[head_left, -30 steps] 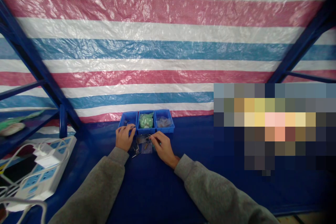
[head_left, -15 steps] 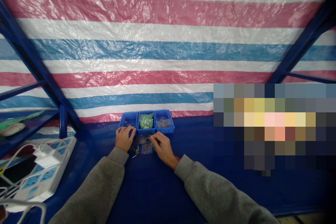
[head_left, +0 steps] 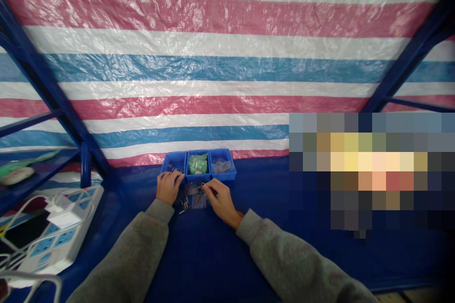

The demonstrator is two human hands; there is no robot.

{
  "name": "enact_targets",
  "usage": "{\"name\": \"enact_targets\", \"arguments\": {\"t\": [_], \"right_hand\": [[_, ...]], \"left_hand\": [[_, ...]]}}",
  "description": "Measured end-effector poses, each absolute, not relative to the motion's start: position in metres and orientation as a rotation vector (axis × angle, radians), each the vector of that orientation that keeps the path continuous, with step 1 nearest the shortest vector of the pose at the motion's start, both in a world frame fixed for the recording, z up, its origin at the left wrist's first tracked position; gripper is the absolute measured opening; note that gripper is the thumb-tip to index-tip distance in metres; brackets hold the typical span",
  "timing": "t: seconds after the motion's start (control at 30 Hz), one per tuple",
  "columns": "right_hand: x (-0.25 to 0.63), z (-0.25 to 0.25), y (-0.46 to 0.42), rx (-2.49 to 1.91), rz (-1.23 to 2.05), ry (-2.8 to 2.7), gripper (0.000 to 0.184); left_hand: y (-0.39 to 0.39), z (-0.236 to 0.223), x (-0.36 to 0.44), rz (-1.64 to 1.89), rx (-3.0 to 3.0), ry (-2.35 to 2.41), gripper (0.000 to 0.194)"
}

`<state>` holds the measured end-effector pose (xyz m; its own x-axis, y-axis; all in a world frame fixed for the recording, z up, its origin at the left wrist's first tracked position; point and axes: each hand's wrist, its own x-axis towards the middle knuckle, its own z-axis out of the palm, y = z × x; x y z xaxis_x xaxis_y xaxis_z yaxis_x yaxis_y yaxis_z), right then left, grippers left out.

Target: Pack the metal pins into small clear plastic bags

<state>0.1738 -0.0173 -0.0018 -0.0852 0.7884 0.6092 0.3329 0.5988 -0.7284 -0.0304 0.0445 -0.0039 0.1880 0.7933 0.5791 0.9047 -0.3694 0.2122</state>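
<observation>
My left hand [head_left: 168, 188] rests over the front edge of the left blue bin [head_left: 174, 156], which holds small dark and silver metal pieces. Its fingers are bent over the rim and slightly apart, fingertips partly hidden. Over the blue table, my right hand [head_left: 222, 197] has thumb and forefinger pinched together by a small clear plastic bag [head_left: 199, 202]. Whatever sits in that pinch is too small to make out. Between the hands lie several thin metal pieces [head_left: 185, 204], like screws or pins, some on or beside the clear plastic.
A middle bin holds green packets [head_left: 198, 164]; a right bin holds clear plastic bags [head_left: 222, 165]. A white power strip [head_left: 76, 241] with tangled cables stands at left. Blue frame posts [head_left: 53, 94] flank a striped sheet [head_left: 227, 71]. A pixelated area covers the right side.
The fingers of my left hand have shifted very slightly at the bin's rim. My right hand stays in nearly the same place.
</observation>
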Motion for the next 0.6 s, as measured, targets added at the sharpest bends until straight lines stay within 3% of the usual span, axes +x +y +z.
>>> {"name": "enact_targets", "arguments": {"t": [0.6], "right_hand": [[0.1739,-0.0033,-0.0170,-0.939,0.485,-1.683,0.025]], "left_hand": [[0.0505,-0.0093,-0.0359,-0.913,-2.302,-1.642,0.024]]}}
